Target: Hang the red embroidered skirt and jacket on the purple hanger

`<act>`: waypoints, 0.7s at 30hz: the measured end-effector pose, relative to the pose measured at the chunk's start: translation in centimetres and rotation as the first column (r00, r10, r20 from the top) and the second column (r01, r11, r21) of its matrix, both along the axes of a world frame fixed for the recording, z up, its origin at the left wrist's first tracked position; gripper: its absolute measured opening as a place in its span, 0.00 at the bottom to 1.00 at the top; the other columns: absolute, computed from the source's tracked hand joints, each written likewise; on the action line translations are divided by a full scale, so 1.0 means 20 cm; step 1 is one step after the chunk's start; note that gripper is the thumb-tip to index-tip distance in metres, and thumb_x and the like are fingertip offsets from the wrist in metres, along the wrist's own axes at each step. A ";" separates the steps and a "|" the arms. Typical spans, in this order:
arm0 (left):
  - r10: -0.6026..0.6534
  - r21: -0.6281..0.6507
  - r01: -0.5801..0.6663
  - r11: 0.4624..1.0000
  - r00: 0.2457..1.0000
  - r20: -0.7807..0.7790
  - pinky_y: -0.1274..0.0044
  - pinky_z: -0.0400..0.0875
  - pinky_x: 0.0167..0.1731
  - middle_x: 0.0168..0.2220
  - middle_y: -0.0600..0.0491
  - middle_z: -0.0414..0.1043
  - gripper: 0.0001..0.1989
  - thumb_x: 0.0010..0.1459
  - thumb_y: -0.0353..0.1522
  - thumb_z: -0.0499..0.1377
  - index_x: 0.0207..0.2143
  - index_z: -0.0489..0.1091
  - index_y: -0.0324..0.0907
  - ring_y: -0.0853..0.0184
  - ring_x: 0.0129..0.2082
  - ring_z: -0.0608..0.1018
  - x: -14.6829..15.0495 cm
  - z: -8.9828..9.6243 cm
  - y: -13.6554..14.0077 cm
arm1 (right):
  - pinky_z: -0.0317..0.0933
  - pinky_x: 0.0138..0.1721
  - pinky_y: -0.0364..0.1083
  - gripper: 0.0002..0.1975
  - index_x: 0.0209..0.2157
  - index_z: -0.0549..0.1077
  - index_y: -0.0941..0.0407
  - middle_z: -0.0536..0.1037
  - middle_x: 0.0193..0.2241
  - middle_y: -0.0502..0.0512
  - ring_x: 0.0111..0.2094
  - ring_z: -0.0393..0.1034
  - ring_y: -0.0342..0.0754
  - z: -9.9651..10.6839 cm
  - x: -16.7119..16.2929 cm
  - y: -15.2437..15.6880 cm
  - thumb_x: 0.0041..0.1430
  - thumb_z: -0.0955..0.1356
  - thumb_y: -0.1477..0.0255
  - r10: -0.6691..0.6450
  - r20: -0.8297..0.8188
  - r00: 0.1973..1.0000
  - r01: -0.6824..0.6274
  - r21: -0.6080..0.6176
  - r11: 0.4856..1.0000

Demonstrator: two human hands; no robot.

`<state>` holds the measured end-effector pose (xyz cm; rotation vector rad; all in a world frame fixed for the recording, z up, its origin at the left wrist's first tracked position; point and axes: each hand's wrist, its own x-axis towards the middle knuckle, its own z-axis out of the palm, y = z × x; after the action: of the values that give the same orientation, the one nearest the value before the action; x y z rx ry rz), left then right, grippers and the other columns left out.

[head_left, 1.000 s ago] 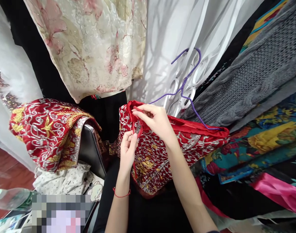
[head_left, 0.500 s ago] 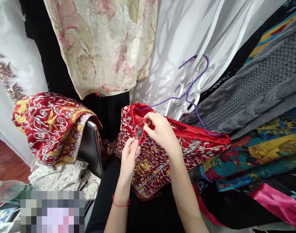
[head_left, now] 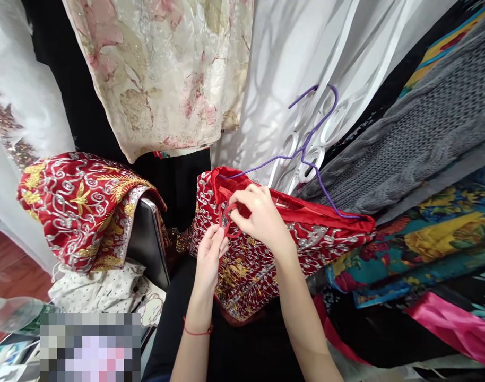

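Note:
A red skirt-like garment point(head_left: 246, 270) with silver and gold embroidery lies over my lap, its plain red waistband at the top. Inside that waistband sits a purple hanger point(head_left: 306, 148), hook upward. A thin red drawstring point(head_left: 233, 233) forms a loop in front of the band's left end. My left hand point(head_left: 213, 246) pinches the string low down, just below the waistband. Slightly higher and to the right, my right hand point(head_left: 256, 209) has thumb and forefinger curled on the loop; the fingertips partly cover it.
Another red embroidered cloth point(head_left: 83, 207) drapes over a dark chair back at left. A floral cream cloth point(head_left: 163, 74) hangs ahead. Grey knitwear point(head_left: 417, 116) and patterned fabrics crowd the right side. A plastic bottle point(head_left: 19, 314) lies lower left.
My right hand has shifted slightly left and down, and the string's loop has changed shape between the hands. My left hand keeps its pinch. The whole view has moved a little.

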<state>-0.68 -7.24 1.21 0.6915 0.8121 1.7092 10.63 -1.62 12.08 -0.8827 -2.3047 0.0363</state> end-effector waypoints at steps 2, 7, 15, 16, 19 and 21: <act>0.015 0.020 -0.015 1.000 1.000 0.005 0.84 0.49 0.19 0.22 0.62 0.51 0.21 0.50 0.45 0.70 0.35 0.70 0.40 0.79 0.20 0.53 -0.01 0.00 0.01 | 0.51 0.48 0.53 0.08 0.24 0.69 0.55 0.75 0.26 0.50 0.37 0.63 0.49 -0.01 -0.02 -0.02 0.55 0.63 0.78 -0.002 0.090 0.996 0.000 0.021 1.000; 0.037 0.037 -0.038 0.999 0.999 0.022 0.86 0.51 0.19 0.22 0.62 0.52 0.20 0.49 0.43 0.71 0.34 0.70 0.40 0.80 0.20 0.54 -0.01 0.03 -0.01 | 0.47 0.53 0.57 0.10 0.30 0.71 0.57 0.78 0.34 0.57 0.42 0.65 0.53 -0.02 -0.08 -0.02 0.59 0.60 0.78 -0.020 0.206 0.978 0.007 0.061 0.998; 0.039 0.021 -0.040 0.999 0.999 0.014 0.87 0.51 0.19 0.22 0.62 0.55 0.21 0.47 0.44 0.72 0.33 0.69 0.40 0.81 0.20 0.55 -0.03 0.06 -0.01 | 0.56 0.51 0.54 0.12 0.35 0.72 0.55 0.80 0.34 0.53 0.38 0.72 0.48 -0.19 0.01 -0.11 0.55 0.60 0.79 0.010 -0.391 0.921 0.049 0.140 0.989; 0.039 0.019 -0.039 0.999 0.999 0.002 0.87 0.51 0.19 0.22 0.62 0.54 0.21 0.47 0.44 0.72 0.33 0.69 0.40 0.81 0.19 0.55 -0.03 0.06 -0.01 | 0.60 0.44 0.51 0.11 0.31 0.72 0.54 0.78 0.28 0.51 0.32 0.71 0.47 -0.27 0.00 -0.13 0.57 0.60 0.78 -0.032 -0.546 0.837 0.108 0.107 0.988; 0.034 0.004 -0.034 0.999 0.998 -0.058 0.87 0.51 0.19 0.20 0.63 0.53 0.21 0.48 0.46 0.71 0.31 0.69 0.39 0.81 0.19 0.55 -0.06 0.08 -0.01 | 0.53 0.22 0.44 0.12 0.25 0.68 0.53 0.64 0.15 0.45 0.17 0.58 0.41 -0.53 -0.08 -0.16 0.59 0.58 0.75 -0.204 -0.840 0.503 -0.009 -0.241 0.970; 0.021 -0.012 -0.023 1.000 0.995 -0.100 0.86 0.53 0.19 0.20 0.62 0.55 0.22 0.48 0.46 0.71 0.31 0.70 0.39 0.80 0.19 0.56 -0.08 0.08 -0.01 | 0.51 0.18 0.41 0.07 0.36 0.71 0.53 0.66 0.18 0.43 0.15 0.55 0.39 -0.66 -0.15 -0.14 0.59 0.62 0.70 -0.316 -0.819 0.479 -0.237 -0.467 0.852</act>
<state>-2.33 -7.48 2.80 0.7660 0.9028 1.6983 7.71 -4.43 -1.13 -0.8691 -1.2347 0.9492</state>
